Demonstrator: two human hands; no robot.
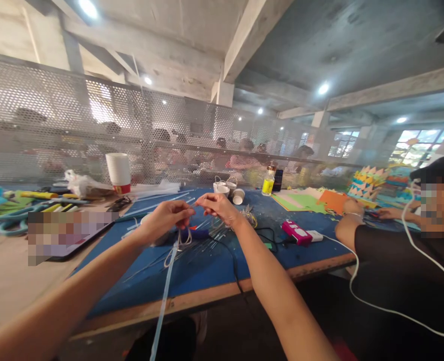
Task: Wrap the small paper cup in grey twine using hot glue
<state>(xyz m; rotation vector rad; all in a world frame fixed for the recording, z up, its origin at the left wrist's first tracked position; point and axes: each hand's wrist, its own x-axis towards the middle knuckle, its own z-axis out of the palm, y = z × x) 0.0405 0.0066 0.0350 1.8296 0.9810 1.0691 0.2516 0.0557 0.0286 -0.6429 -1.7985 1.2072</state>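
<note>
while your left hand and right hand are pinched, can't tell on what, looped cord below could snag the pale strip if you pull.

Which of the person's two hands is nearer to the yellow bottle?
Right. The right hand is left of the yellow bottle and closer to the camera; the left hand is farther left.

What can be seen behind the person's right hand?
Beyond the right hand are small white cups on the blue surface. The hand hides part of the cups; anything directly behind the palm cannot be seen.
</note>
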